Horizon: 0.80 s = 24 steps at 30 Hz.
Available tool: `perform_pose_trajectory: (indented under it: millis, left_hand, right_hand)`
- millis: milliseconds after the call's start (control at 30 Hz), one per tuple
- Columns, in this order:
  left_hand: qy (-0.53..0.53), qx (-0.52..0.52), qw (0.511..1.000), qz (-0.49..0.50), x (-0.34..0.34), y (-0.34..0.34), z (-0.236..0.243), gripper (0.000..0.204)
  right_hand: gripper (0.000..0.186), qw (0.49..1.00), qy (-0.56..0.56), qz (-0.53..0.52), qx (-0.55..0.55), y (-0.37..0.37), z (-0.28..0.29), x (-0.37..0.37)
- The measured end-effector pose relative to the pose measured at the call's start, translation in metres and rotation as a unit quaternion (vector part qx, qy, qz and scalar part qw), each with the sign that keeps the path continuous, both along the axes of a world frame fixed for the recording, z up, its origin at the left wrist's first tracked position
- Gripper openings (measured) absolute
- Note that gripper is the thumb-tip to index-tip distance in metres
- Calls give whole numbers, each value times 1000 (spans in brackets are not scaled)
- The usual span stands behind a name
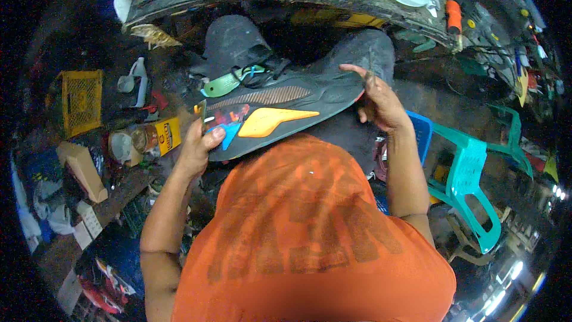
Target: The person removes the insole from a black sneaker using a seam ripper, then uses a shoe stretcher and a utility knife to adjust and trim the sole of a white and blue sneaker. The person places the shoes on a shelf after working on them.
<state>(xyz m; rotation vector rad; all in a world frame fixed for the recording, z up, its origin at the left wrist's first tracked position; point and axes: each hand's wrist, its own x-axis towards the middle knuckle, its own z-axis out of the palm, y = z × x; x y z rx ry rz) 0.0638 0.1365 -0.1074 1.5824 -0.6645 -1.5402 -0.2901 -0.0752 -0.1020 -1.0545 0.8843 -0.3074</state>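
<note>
Left hand: this bare hand (195, 149) pinches the piece's left end, thumb on top.
Right hand: this bare hand (386, 106) curves around the tapered right end, fingers apart; whether it grips, I cannot tell.
Black piece: long, smooth, seat-like panel (325, 90), tilted across the lap between both hands.
Inlays: pointed orange patch (271, 121), brown-grey ribbed strip (280, 95) and small blue patch (230, 135) are in place; what is left does not show.
Beside it: pale green strap-like object (223, 85), at the far edge.
Lettering: large dark characters on the orange fabric shirt (298, 214); dark print on the yellow box (169, 135).
Right side: turquoise plastic chair (468, 164).
</note>
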Motion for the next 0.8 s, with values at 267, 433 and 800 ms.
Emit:
perform_pose_trajectory:
  millis: [267, 433, 800]
  left_hand:
    - [67, -3, 997, 34, 1, 3, -20, 86]
    - [7, 30, 999, 35, -5, 4, -19, 77]
    - [-58, -94, 994, -3, -10, 8, -26, 96]
  right_hand:
    - [80, 995, -52, -19, -79, 8, 3, -12]
    - [80, 985, 66, -27, -157, 10, 3, -9]
    - [78, 980, -23, -81, -182, 14, -19, -14]
